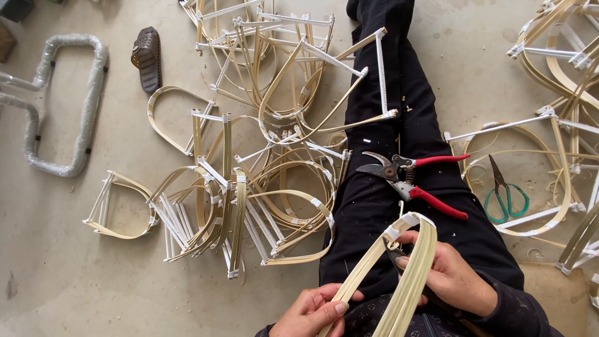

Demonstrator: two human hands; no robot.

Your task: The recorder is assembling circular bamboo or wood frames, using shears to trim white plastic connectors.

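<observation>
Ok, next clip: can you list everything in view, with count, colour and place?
Bent pale-yellow cane strip bundle with white tape: one, held in both hands.
Red-handled pruning shears: one, lying on the black-trousered leg.
Green-handled scissors: one, on the floor to the right.
Taped cane loop frames: many, pale yellow and white, piled left of the leg; more at right.
Plastic-wrapped tube frame: one, grey, far left.
Dark brown sandal: one, upper left.
Concrete floor: grey.
Left hand: grips the bundle low.
Right hand: grips it higher.
</observation>
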